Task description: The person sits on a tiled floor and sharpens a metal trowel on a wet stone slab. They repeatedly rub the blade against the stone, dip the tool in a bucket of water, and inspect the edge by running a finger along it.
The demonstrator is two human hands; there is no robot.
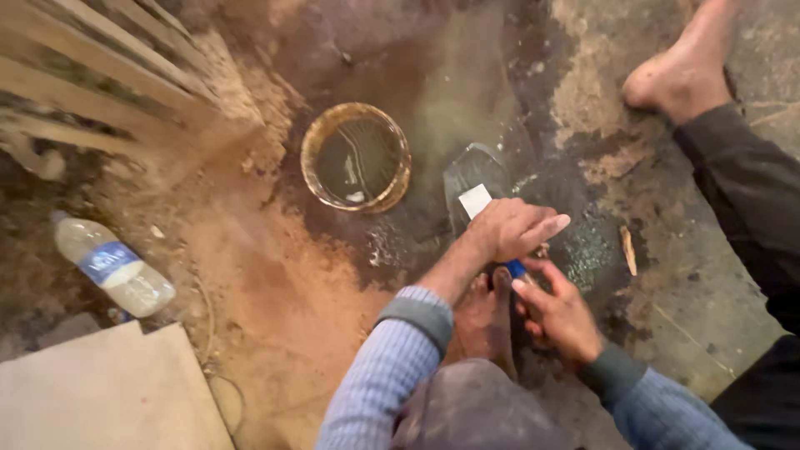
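The flat blade (477, 198) is lying on the wet floor (275, 275), its long axis pointing forward from the grip. The left hand (517, 229) is pressing it down, fingers together; the right hand (557, 310) is clamping the blue handle (517, 268). A round bowl (310, 158) of water is sitting beyond, leftward.

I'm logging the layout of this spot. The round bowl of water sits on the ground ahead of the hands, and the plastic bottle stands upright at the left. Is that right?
Not quite. The head view shows the plastic bottle lying on its side at the left, not upright. The rest holds: the round bowl of water sits on the ground ahead of the left hand and right hand.
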